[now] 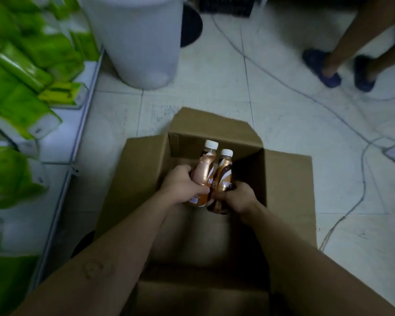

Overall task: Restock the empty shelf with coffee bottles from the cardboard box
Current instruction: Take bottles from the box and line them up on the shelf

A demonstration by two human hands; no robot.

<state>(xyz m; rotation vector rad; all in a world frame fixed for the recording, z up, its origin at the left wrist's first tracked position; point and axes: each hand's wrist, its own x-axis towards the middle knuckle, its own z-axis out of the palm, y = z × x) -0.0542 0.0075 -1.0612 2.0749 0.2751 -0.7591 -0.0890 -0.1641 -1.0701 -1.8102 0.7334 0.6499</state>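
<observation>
Left fingers (193, 192) wrapped tight round the lower body of the left bottle (203, 173). Right fingers (224, 195) closed round the lower body of the right bottle (224, 176). Both bottles white-capped, caps tilted away, side by side and touching, held over the open box (283, 179) near its far wall. Left hand (183, 185), right hand (240, 197). Box sits on the tiled floor (214, 87), flaps spread. Shelf (78, 124) at left edge carries green packs (21, 71). White bin (139, 37) beyond the box. A second person's legs (351, 53) at the far right.

Two bottles (214, 176) side by side over the open box (283, 179), shelf (62, 142) left.
</observation>
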